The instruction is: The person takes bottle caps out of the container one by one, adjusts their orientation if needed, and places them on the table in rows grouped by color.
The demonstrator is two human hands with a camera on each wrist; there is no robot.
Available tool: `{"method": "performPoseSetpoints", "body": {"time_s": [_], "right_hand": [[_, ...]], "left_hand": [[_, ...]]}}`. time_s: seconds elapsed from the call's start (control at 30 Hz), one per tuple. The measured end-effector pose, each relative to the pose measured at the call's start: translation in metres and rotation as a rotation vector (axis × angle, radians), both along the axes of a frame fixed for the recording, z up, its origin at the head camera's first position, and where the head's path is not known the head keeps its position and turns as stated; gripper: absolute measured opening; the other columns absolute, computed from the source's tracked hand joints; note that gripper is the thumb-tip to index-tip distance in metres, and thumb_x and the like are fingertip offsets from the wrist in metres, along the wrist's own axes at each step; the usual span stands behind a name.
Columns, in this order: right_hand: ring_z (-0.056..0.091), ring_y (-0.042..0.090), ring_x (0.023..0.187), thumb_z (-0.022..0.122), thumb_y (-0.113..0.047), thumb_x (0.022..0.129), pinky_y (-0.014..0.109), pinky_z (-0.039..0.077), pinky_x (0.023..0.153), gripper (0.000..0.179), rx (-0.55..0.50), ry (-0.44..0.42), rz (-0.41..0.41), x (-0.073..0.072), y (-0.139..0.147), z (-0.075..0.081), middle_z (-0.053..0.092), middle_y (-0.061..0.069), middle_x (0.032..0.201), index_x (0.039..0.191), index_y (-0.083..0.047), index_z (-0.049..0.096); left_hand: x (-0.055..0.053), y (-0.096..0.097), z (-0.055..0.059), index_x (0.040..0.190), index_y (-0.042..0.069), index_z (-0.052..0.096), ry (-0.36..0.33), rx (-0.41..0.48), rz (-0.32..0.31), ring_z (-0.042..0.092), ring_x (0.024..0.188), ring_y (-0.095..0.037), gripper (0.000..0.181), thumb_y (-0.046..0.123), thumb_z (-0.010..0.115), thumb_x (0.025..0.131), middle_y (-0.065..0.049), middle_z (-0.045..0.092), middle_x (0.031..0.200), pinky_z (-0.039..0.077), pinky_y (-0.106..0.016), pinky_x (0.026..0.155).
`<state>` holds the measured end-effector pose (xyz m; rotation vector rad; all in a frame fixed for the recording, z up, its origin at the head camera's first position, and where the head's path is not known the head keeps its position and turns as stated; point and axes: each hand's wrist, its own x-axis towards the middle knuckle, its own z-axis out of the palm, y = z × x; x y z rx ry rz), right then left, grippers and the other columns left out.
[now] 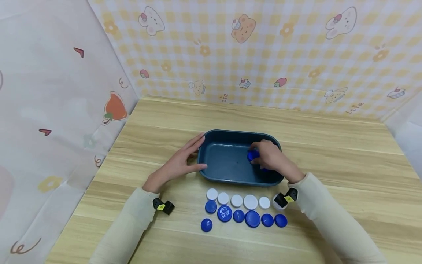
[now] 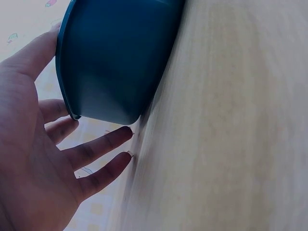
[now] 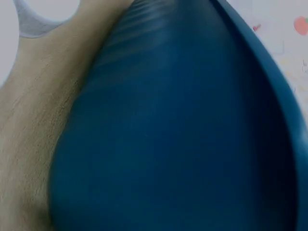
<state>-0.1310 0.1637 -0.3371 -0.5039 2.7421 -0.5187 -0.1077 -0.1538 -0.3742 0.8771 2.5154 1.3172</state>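
Observation:
A dark teal plastic basin (image 1: 227, 182) stands on the table. My left hand (image 1: 179, 161) spans its left end, thumb at the near rim and fingers at the far corner. In the left wrist view, this hand (image 2: 43, 130) has its fingers spread, two of them off the rim. Inside the basin's right end, my right hand (image 1: 271, 156) pinches a blue bottle cap (image 1: 252, 155). More blue shows beneath that hand, mostly hidden. The right wrist view holds only the basin's outer wall (image 3: 159, 120) and parts of white caps (image 3: 50, 9); the hand is out of it.
Before the basin lies a row of several white caps (image 1: 236, 201), one partly behind the right wrist camera (image 1: 286, 198). Nearer is a row of several blue caps (image 1: 252, 219), with a single blue cap (image 1: 206, 225) at the lower left. A patterned cloth (image 1: 214, 55) hangs behind the table.

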Motion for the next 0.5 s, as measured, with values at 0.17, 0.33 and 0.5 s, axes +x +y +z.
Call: {"method": "performPoseSetpoints", "body": {"time_s": [0.17, 0.33, 0.5], "right_hand": [[0.057, 0.027, 0.081, 0.074, -0.012, 0.085, 0.032, 0.051, 0.061, 0.038, -0.044, -0.008, 0.075, -0.005, 0.002, -0.005, 0.053, 0.023, 0.108, 0.118, 0.001, 0.062], [0.060, 0.015, 0.061, 0.071, -0.008, 0.087, 0.026, 0.052, 0.055, 0.037, -0.207, -0.100, 0.109, -0.007, 0.001, -0.010, 0.048, 0.023, 0.111, 0.122, -0.001, 0.060], [0.060, 0.013, 0.057, 0.073, -0.003, 0.084, 0.025, 0.053, 0.053, 0.040, -0.315, -0.166, 0.099, -0.006, 0.001, -0.015, 0.045, 0.024, 0.114, 0.122, -0.002, 0.060]], "left_hand": [[0.000, 0.000, 0.000, 0.153, 0.014, 0.021, -0.001, -0.003, 0.000, 0.043, 0.130, -0.026, 0.083, 0.032, 0.070, 0.088, 0.003, 0.009, 0.160, 0.040, -0.043, 0.102], [0.000, 0.000, -0.001, 0.154, 0.015, 0.021, -0.001, 0.000, 0.002, 0.043, 0.130, -0.026, 0.084, 0.032, 0.070, 0.088, 0.003, 0.009, 0.160, 0.040, -0.044, 0.102], [0.000, 0.001, 0.001, 0.154, 0.015, 0.021, -0.002, 0.004, -0.002, 0.043, 0.130, -0.025, 0.083, 0.030, 0.071, 0.088, 0.004, 0.009, 0.160, 0.040, -0.044, 0.102]]}}
